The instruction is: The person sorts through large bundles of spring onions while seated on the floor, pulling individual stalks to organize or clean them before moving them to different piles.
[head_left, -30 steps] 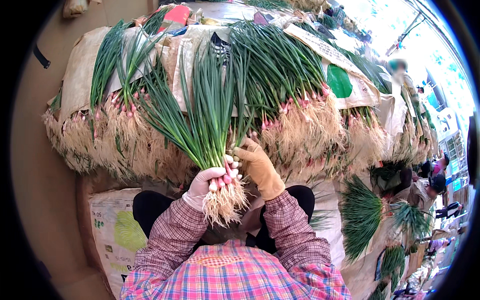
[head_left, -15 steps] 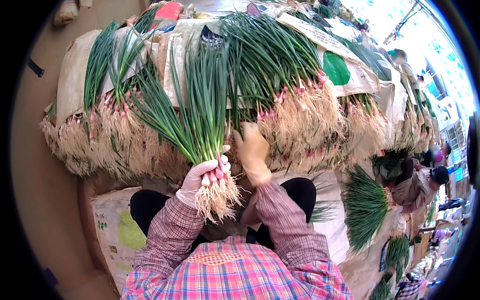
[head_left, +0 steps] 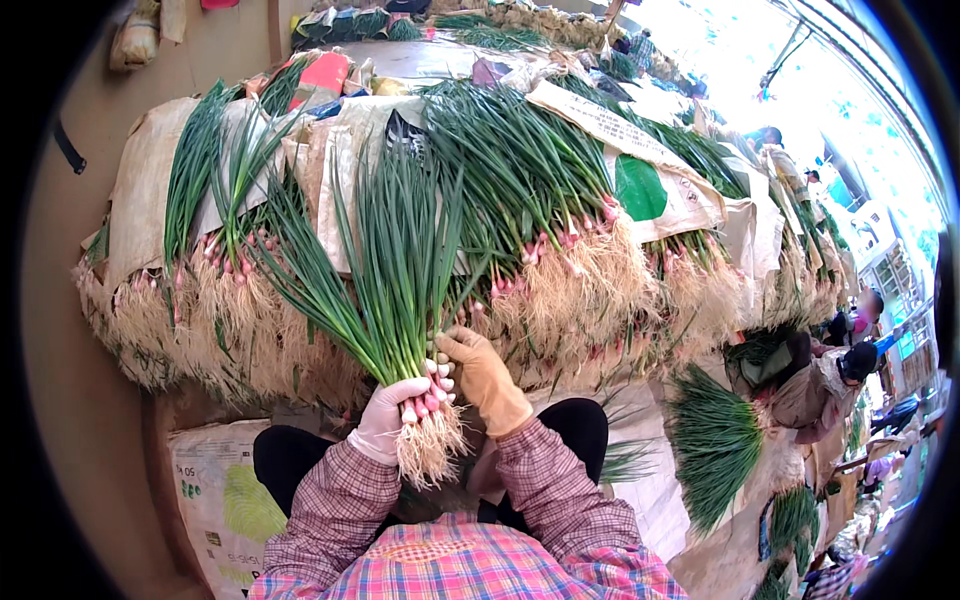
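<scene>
My left hand (head_left: 380, 418), in a pale pinkish-white glove, is closed around a bunch of spring onions (head_left: 390, 290) just above their pink bulbs. The green leaves fan up and away from me, and the stringy pale roots hang below the fist. Against the right side of this bunch, my right hand (head_left: 487, 380) in a tan glove pinches at the stems with thumb and fingers. Its fingertips are partly covered by the stems. Just beyond both hands lies a long heap of spring onions (head_left: 535, 165), roots facing me.
Sacking (head_left: 160, 180) covers parts of the heap. A printed sack (head_left: 225, 490) lies by my left knee. To the right, another onion bunch (head_left: 712, 445) rests on pale sheeting (head_left: 650, 475), near a crouching person (head_left: 825, 385). A brown wall (head_left: 70, 330) stands at left.
My right hand has come from the heap's edge to the held bunch, and its fingers now touch the stems. The view has shifted, so the heap sits lower in the picture.
</scene>
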Motion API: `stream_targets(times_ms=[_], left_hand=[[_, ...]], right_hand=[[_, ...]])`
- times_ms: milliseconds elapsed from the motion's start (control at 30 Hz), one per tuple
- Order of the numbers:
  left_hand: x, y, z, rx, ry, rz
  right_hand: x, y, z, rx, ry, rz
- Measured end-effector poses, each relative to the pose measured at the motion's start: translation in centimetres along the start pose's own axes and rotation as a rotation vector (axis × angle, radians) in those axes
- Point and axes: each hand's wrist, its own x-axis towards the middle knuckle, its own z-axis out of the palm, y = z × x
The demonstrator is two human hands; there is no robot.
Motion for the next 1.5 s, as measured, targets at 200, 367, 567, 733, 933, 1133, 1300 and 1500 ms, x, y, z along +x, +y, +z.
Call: stream_targets(times_ms=[200, 367, 567, 733, 933, 1133, 1300, 1500], left_hand=[[0.1, -0.2, -0.5, -0.045, -0.146, -0.013], [-0.4, 0.9, -1.3, -0.157, -0.156, -0.061], [0.3, 1.0, -1.1, -0.139, -0.360, 0.042], [1.3, 0.0, -0.4, 0.005, -0.188, -0.010], [0.7, 0.0, -1.4, -0.041, -0.136, 0.020], [1.1, 0.8, -2.2, 0.053, -0.133, -0.058], [-1.2, 2.3, -1.9, 0.076, -0.082, -0.001], [-1.8, 2.2, -2.6, 0.171, 0.007, -0.042]], right_hand=[[1.5, -0.9, -1.4, -0.364, 0.383, -0.364], [0.0, -5.6, -0.5, -1.679, 0.513, -1.080], [4.4, -14.7, 0.1, -2.009, 0.804, -1.029], [1.6, -9.7, -0.3, -1.645, 0.692, -0.846], [2.1, -7.1, -0.2, -1.140, 0.540, -0.918], [0.5, 3.0, -4.7, -1.424, 0.624, -0.657], [1.1, 5.6, -6.2, -1.390, 0.602, -0.743], [-4.6, 1.7, -4.4, -0.686, 0.416, -0.483]])
